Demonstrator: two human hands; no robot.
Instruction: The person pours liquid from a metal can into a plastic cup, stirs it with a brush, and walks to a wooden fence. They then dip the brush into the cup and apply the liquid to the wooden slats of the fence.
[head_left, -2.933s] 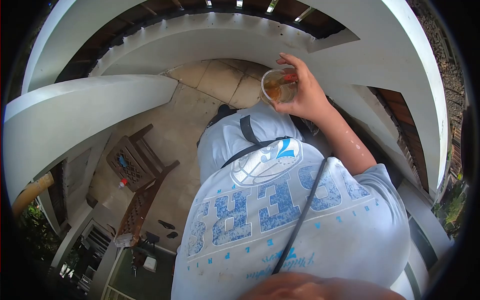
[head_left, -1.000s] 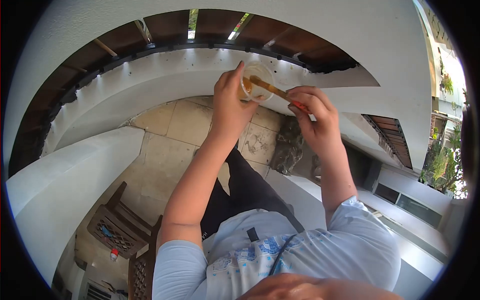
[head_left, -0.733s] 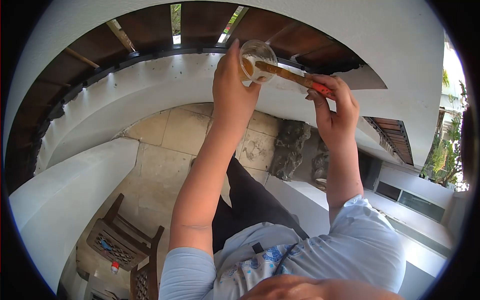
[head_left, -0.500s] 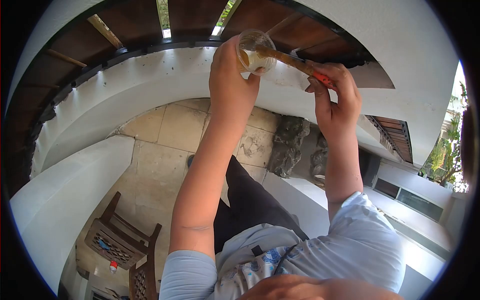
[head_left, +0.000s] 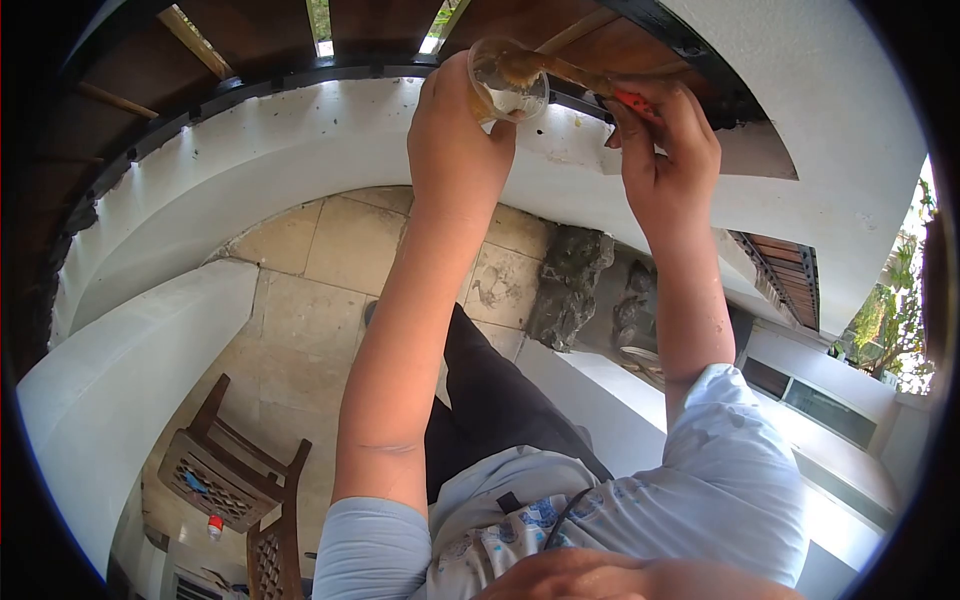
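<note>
My left hand point(head_left: 455, 140) is raised overhead and grips a clear plastic cup point(head_left: 505, 82) with amber liquid in it. My right hand point(head_left: 665, 150) holds a paintbrush point(head_left: 585, 80) with a red handle end, its bristle end dipped inside the cup. Both hands are close under a dark brown wooden ceiling point(head_left: 370, 20) and beside a curved white beam point(head_left: 300, 150). My arms reach up from a light blue shirt.
Far below lie a beige stone-tile floor point(head_left: 310, 290), a wooden chair point(head_left: 225, 475) at lower left and dark rocks point(head_left: 570, 285). A white curved wall point(head_left: 120, 360) runs on the left. A white ledge with windows point(head_left: 840, 420) and green plants point(head_left: 885, 330) stand to the right.
Both hands rose higher toward the wooden ceiling with the cup and brush together. Earlier the right hand alone held the cup; the left hand then took the cup and the right took the brush.
</note>
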